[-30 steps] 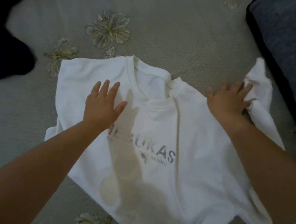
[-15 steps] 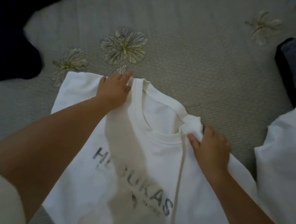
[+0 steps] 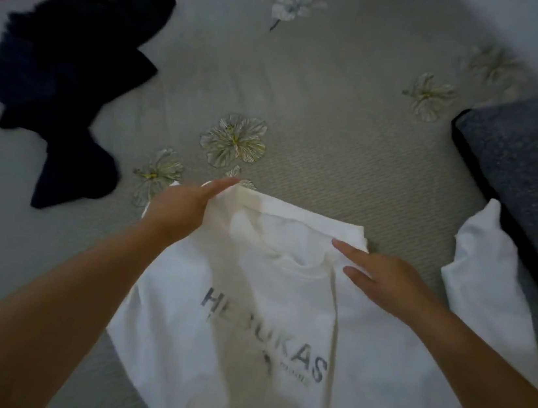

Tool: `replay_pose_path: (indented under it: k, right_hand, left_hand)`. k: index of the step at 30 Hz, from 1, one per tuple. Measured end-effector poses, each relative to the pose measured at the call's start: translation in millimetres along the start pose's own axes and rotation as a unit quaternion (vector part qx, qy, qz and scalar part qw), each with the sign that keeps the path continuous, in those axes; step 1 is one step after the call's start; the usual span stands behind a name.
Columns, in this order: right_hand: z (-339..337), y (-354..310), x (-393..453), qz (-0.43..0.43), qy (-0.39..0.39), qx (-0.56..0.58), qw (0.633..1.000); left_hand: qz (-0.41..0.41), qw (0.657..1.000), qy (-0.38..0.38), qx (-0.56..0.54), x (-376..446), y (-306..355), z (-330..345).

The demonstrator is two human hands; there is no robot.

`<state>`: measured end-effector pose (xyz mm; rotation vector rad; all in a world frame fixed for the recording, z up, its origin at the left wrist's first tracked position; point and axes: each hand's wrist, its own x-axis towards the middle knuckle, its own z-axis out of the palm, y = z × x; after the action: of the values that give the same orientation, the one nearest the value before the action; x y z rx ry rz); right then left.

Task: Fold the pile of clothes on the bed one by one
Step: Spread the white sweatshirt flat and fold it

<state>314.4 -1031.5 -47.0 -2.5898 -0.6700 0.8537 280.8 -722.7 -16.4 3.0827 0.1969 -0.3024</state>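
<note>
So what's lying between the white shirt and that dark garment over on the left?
Head view: only bedspread with printed flowers lies between white shirt and dark garment.

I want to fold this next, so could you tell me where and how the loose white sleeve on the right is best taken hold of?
Take the sleeve at its far tip, probably the cuff, near the grey cushion, with the right hand, coming from the right. That end lies free on the bed, away from the shirt body, so pinching it there should let the whole sleeve swing across the chest in one move.
</note>
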Motion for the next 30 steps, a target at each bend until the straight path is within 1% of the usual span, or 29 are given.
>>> replay_pose_path:
  k: [2,4,6,8,10,13,15,17,19,21,22,24,27,28,30]
  right_hand:
    - [-16.7,-8.7,-18.3,-0.01,0.001,-0.014,1.0]
    - [-32.7,-19.4,-35.8,-0.007,0.032,-0.052,0.998]
    - [-48.8,-35.0,-55.4,-0.001,0.096,-0.1,0.99]
    - [-60.2,-57.3,-78.1,-0.017,0.184,-0.173,0.968]
    - [-69.4,-80.6,-101.4,-0.07,0.268,-0.236,0.931]
    - [-86.7,-116.6,-143.0,-0.075,0.361,-0.27,0.89]
    - [-104.5,-147.1,-179.8,-0.074,0.41,-0.29,0.862]
    - [-120.0,-180.0,-218.9,-0.063,0.462,-0.294,0.835]
    - [-135.1,-216.7,-260.5,-0.063,0.512,-0.296,0.804]
    - [-149.0,-254.2,-301.7,-0.071,0.555,-0.304,0.771]
    - [-155.4,-271.1,-321.1,-0.082,0.578,-0.311,0.75]
    - [-166.9,-302.1,-355.6,-0.111,0.624,-0.312,0.708]
    - [-180.1,-337.7,-389.7,-0.141,0.687,-0.316,0.64]
    - [-184.0,-347.9,-397.6,-0.148,0.703,-0.319,0.618]
    - [-189.4,-365.4,-411.2,-0.155,0.725,-0.322,0.589]
  left_hand:
    - [-0.007,1.0,0.01,0.024,-19.6,-7.3,-24.6]
    - [-0.01,0.999,0.027,0.039,-42.2,-14.7,-48.8]
    - [0.008,0.997,0.072,0.037,-66.9,-20.5,-75.8]
    - [0.029,0.993,0.11,0.034,-94.9,-23.3,-99.9]
    - [0.051,0.988,0.13,0.061,-119.5,-23.3,-124.1]
    - [0.019,0.979,0.156,0.131,-159.3,-26.9,-165.9]
    - [0.0,0.966,0.218,0.142,-192.7,-32.5,-198.4]
    - [-0.009,0.949,0.286,0.13,-232.4,-39.3,-234.5]
    - [0.007,0.938,0.325,0.123,-277.3,-50.1,-266.4]
    - [0.022,0.914,0.386,0.12,-323.0,-61.2,-299.3]
    - [0.012,0.907,0.404,0.117,-347.1,-62.9,-319.2]
    - [-0.039,0.892,0.435,0.115,-390.3,-65.2,-355.8]
    - [-0.126,0.885,0.43,0.129,-442.0,-68.5,-399.1]
    - [-0.14,0.879,0.435,0.137,-455.4,-70.8,-408.7]
    - [-0.152,0.865,0.457,0.138,-481.1,-76.6,-424.4]
